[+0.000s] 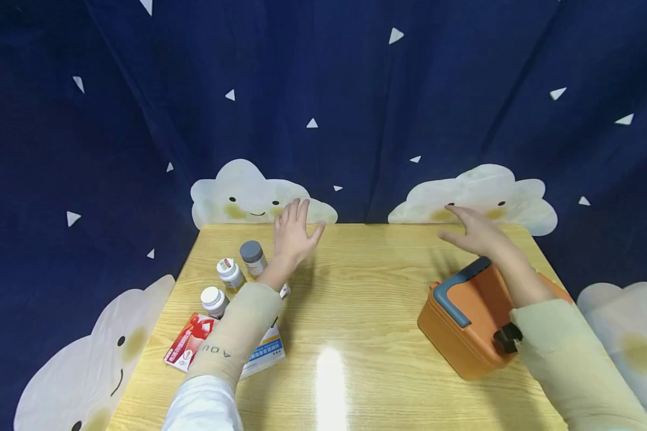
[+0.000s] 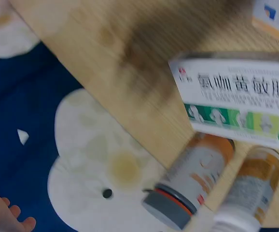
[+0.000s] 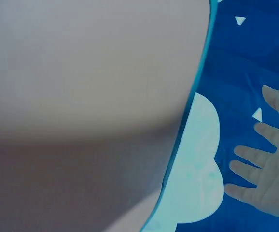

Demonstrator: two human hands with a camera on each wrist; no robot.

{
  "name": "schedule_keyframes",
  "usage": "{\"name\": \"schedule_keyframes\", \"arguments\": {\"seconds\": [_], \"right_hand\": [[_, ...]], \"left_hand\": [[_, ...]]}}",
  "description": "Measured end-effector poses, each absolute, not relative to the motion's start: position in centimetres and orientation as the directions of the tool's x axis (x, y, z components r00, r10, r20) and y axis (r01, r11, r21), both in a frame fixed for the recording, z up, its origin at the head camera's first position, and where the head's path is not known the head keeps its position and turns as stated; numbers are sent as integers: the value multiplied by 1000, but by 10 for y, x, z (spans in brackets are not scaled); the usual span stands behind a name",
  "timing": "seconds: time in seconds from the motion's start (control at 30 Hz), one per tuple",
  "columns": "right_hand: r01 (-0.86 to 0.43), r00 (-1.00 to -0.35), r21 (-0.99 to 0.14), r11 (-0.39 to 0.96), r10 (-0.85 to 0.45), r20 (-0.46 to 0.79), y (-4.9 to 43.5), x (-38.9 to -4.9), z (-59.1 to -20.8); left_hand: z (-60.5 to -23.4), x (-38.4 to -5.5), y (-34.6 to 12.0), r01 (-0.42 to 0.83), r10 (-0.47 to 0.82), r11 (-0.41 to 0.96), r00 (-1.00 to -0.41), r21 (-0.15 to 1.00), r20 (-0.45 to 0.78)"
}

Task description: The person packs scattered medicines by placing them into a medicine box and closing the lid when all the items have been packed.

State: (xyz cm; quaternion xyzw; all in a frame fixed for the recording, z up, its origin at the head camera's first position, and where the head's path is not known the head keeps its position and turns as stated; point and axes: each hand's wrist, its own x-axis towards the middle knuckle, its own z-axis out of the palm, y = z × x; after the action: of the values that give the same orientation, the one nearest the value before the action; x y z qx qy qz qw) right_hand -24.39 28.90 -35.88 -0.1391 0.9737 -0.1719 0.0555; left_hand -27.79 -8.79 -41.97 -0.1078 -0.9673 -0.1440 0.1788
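Note:
My left hand (image 1: 295, 238) is raised over the far left part of the table, fingers straight and thumb spread, holding nothing. Beside and below it stand a grey-capped bottle (image 1: 253, 258) and two white-capped bottles (image 1: 230, 274). A white medicine box with a green band (image 2: 231, 99) shows in the left wrist view, largely hidden by the arm in the head view. Empty too, my right hand (image 1: 477, 232) hovers just beyond an orange case (image 1: 453, 341) with a blue-grey handle (image 1: 458, 287). Its fingers are spread in the right wrist view.
A red-and-white medicine box (image 1: 186, 347) and a blue-and-white one (image 1: 265, 354) lie partly under my left forearm in the head view. The wooden table (image 1: 366, 287) ends at a dark blue curtain (image 1: 356, 78) with white clouds.

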Motion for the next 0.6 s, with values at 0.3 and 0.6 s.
{"name": "schedule_keyframes", "arguments": {"seconds": [0.3,0.6], "right_hand": [[-278,-933,-494,824,-354,-66,313,-220,-354],[-160,-956,-570,806,-271,-115,346,-199,-358]], "left_hand": [[-430,-245,-50,412,227,837,-860,360,457],[-441,-211,-14,509,303,737,-837,444,456]]}}
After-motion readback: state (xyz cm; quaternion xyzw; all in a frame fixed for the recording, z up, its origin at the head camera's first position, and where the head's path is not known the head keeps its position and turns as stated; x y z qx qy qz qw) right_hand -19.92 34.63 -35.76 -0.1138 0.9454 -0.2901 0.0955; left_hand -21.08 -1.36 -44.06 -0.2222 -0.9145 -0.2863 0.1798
